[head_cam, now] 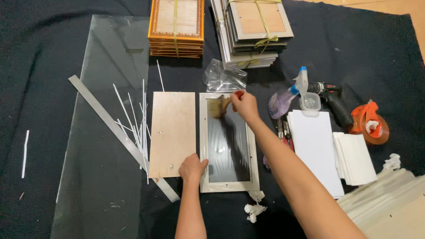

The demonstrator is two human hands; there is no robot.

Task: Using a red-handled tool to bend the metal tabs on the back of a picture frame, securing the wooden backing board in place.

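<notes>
picture frame: off-white rim, dark glossy glass | brush: tan bristles | backing board: pale wood brown | cloth: black | frame stack: orange-gold | spray bottle: purple, blue nozzle | tape dispenser: orange | paper: white

Under my arms a dark cloth covers the floor. On it lie a large glass sheet to my left with a metal strip and thin white slivers across it, a wooden backing board, and a pale picture frame face down. Farther off stand two stacks of tied frames. To my right: a spray bottle, a drill, white paper sheets, an orange tape dispenser.
</notes>
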